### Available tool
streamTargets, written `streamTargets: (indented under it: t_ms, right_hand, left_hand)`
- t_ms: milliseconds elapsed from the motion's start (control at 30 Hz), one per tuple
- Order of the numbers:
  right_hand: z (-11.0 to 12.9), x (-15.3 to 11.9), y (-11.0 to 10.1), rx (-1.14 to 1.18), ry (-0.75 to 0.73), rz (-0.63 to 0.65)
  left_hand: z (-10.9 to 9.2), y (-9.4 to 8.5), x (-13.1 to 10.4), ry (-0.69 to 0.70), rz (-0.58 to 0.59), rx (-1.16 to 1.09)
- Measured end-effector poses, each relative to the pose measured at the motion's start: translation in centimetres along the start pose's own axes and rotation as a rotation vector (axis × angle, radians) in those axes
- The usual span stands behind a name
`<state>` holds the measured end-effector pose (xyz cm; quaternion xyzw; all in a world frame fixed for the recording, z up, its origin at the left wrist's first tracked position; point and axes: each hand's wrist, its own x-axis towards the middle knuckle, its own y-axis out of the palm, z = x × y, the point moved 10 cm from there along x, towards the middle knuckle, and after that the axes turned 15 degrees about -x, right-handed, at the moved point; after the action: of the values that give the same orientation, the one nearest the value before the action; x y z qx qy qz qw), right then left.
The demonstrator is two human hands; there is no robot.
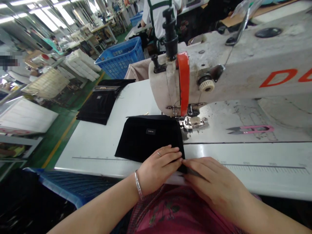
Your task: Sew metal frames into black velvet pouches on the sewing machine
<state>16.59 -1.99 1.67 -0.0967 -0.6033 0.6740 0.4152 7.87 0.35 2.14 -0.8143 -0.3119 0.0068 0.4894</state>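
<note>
A black fabric panel (pixel 136 139) with a small label lies on the sewing machine table, its upper right corner close to the presser foot (pixel 193 123). My left hand (pixel 161 165) rests flat on the panel's lower right part, fingers stretched toward the right edge. At that lower right corner, my right hand (pixel 209 178) is closed, with a dark strip or fabric edge between thumb and fingers. Whether this strip belongs to the panel is hard to see. Pink-handled thread snips (pixel 251 130) lie on the machine bed to the right.
The sewing machine head (pixel 226 65) stands over the table (pixel 90 146). Another black piece with a zipper (pixel 99 100) hangs partly over the far left edge. Blue baskets stand behind (pixel 122 57) and below left (pixel 65 185). A person (pixel 158 19) works beyond the machine.
</note>
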Motion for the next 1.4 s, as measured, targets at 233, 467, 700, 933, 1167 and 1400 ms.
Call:
streamTargets:
  t_ms: [233,467,700,933,1167,1400]
  right_hand:
    - [-0.3,0.7,-0.5,0.014,-0.027,-0.034]
    - [-2.1,1.7,-0.2,-0.028,0.063,-0.050]
    - [-2.4,0.9,-0.4,-0.014,0.106,-0.060]
    - [-3.6,1.9,-0.3,-0.158,0.095,-0.015]
    - [-2.4,2.9,-0.4,-0.275,-0.054,-0.087]
    - [-2.4,2.6,-0.8,-0.235,-0.028,-0.098]
  left_hand:
    - [0.5,-0.6,0.8,0.029,-0.029,0.013]
    - [2.3,-0.8,1.6,0.028,0.001,0.053]
    - [4.1,-3.0,1.8,-0.108,-0.190,-0.233]
    - [5.1,-3.3,1.5,-0.222,-0.250,-0.338]
    - [4.6,-5.5,1.1,-0.213,-0.429,-0.306]
    - [3.5,-5.6,1.1,-0.111,-0.388,-0.250]
